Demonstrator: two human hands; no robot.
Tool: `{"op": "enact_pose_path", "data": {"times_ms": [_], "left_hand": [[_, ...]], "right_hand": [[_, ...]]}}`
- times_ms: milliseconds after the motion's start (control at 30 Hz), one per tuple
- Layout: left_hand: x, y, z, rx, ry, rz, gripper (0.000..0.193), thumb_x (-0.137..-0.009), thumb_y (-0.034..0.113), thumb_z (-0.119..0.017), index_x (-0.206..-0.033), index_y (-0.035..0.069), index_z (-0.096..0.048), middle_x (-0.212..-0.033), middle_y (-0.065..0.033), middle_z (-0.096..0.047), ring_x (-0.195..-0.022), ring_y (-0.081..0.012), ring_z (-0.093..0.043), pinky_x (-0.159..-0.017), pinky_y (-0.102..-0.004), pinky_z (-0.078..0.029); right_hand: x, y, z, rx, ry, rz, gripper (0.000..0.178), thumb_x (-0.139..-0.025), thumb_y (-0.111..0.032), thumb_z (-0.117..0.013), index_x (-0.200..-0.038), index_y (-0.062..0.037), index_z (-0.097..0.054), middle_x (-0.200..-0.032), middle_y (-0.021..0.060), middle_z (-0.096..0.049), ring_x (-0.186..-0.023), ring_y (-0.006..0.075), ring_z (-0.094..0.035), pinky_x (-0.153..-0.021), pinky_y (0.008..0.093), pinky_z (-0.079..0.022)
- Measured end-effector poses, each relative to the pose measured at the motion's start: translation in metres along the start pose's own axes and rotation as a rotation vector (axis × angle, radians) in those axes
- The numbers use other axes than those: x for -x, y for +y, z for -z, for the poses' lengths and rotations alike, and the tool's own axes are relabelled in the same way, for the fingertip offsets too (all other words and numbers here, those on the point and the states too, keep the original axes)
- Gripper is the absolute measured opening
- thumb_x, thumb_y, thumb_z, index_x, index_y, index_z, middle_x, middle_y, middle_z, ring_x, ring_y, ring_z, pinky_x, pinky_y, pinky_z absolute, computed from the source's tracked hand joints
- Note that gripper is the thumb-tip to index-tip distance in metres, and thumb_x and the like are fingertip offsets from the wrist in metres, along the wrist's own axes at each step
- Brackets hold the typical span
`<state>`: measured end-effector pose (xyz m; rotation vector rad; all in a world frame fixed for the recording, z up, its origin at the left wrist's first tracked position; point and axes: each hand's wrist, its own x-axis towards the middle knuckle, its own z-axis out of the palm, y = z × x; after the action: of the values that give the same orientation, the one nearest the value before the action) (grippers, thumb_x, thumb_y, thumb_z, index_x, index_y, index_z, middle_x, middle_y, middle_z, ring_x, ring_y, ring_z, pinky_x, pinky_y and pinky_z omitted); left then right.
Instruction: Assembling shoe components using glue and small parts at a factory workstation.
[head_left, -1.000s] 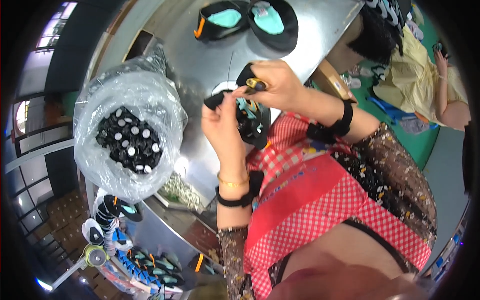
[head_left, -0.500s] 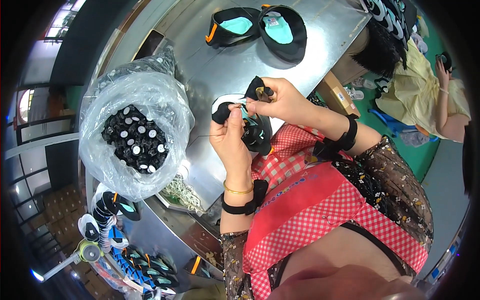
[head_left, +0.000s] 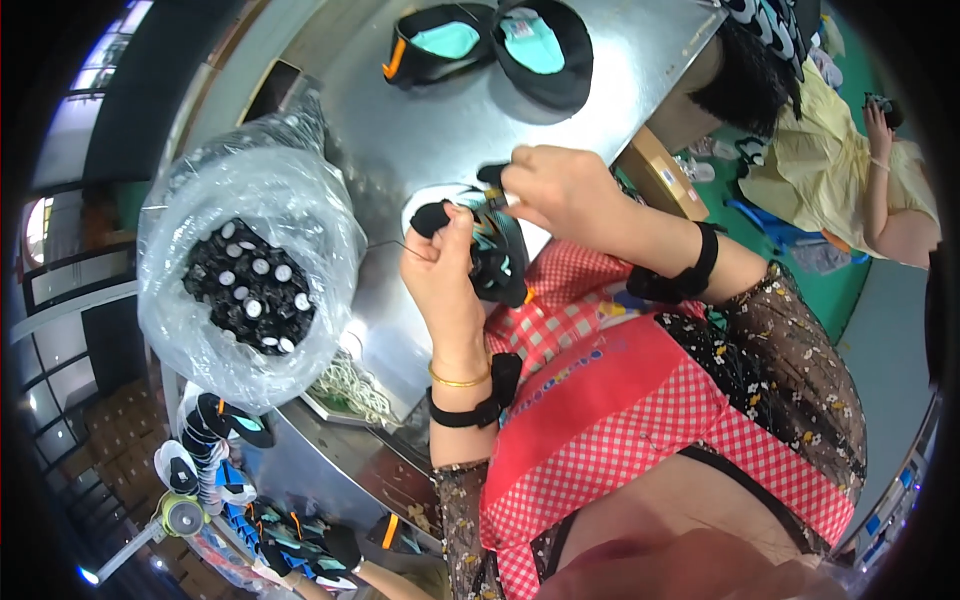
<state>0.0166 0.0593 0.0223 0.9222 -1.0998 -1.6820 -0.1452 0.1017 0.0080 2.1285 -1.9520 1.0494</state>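
Observation:
Close to my apron lies a shoe (head_left: 497,270), dark with teal and orange parts and a white sole edge. My left hand (head_left: 440,275) is closed in a pinch on a black padded piece (head_left: 430,218) at the shoe's left end. A thin dark strand (head_left: 385,243) sticks out leftward from those fingers. Just to the right, my right hand (head_left: 568,190) is closed around a small brass-coloured metal tool (head_left: 496,200), whose exact kind I cannot make out. A black tip (head_left: 492,173) shows beyond its fingers. Both hands are close together over the shoe.
Left stands a clear plastic bag (head_left: 160,285) of small black pieces with white discs. Two black shoes with teal insoles (head_left: 545,50) sit far on the metal table (head_left: 400,130). Pale strings (head_left: 350,390) lie nearer. Another person's hands (head_left: 375,575) are among shoes at lower left.
The whole view has shifted slightly. My right hand has turned over, its back now upward, and the black piece at its fingertips shows less. Another person's hands have come in at lower left.

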Motion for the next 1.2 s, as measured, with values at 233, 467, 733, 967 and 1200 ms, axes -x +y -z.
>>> {"op": "enact_pose_path", "data": {"times_ms": [233, 467, 733, 967, 1200], "left_hand": [[0.006, 0.006, 0.005, -0.087, -0.067, 0.027, 0.007, -0.085, 0.006, -0.063, -0.091, 0.004, -0.06, -0.071, 0.0064, -0.051, -0.058, 0.0004, -0.04, -0.053, -0.0161, -0.029], [0.003, 0.008, 0.007, -0.117, -0.127, 0.068, 0.009, -0.085, 0.002, -0.061, -0.093, 0.003, -0.057, -0.08, 0.0021, -0.06, -0.067, -0.0012, -0.051, -0.06, -0.0162, -0.041], [0.005, 0.009, 0.006, -0.21, -0.166, 0.124, 0.007, -0.089, 0.008, -0.057, -0.092, 0.003, -0.061, -0.066, 0.0073, -0.048, -0.055, 0.0004, -0.037, -0.05, -0.0167, -0.028], [0.008, 0.004, 0.02, -0.177, -0.217, 0.121, 0.016, -0.092, 0.016, -0.053, -0.088, 0.004, -0.061, -0.057, 0.0112, -0.033, -0.047, 0.001, -0.023, -0.043, -0.018, -0.015], [0.002, 0.002, 0.005, -0.048, -0.102, -0.029, 0.016, -0.094, 0.023, -0.051, -0.089, 0.009, -0.055, -0.059, 0.0065, -0.042, -0.047, 0.0005, -0.028, -0.041, -0.0161, -0.016]], "right_hand": [[-0.012, 0.005, 0.007, -0.081, -0.027, 0.106, 0.021, -0.069, -0.019, -0.069, -0.079, -0.0092, -0.053, -0.074, 0.0032, -0.055, -0.072, 0.0233, -0.058, -0.062, 0.0354, -0.046], [-0.019, 0.012, 0.01, -0.019, -0.012, 0.296, 0.024, -0.069, -0.021, -0.071, -0.084, -0.0094, -0.056, -0.077, 0.0026, -0.058, -0.08, 0.0228, -0.057, -0.069, 0.037, -0.045], [-0.021, 0.048, -0.012, 0.093, 0.019, 0.293, 0.014, -0.068, -0.013, -0.063, -0.075, -0.0091, -0.051, -0.07, 0.0046, -0.053, -0.072, 0.0232, -0.056, -0.061, 0.0345, -0.046], [-0.004, 0.067, -0.05, -0.196, 0.008, 0.04, 0.016, -0.066, -0.007, -0.064, -0.073, -0.0065, -0.05, -0.069, 0.0086, -0.053, -0.071, 0.0299, -0.055, -0.062, 0.0396, -0.044], [-0.005, 0.034, -0.02, -0.384, 0.108, -0.236, 0.021, -0.081, -0.019, -0.066, -0.077, -0.0036, -0.052, -0.068, 0.0126, -0.053, -0.065, 0.0312, -0.054, -0.057, 0.0374, -0.042]]}}
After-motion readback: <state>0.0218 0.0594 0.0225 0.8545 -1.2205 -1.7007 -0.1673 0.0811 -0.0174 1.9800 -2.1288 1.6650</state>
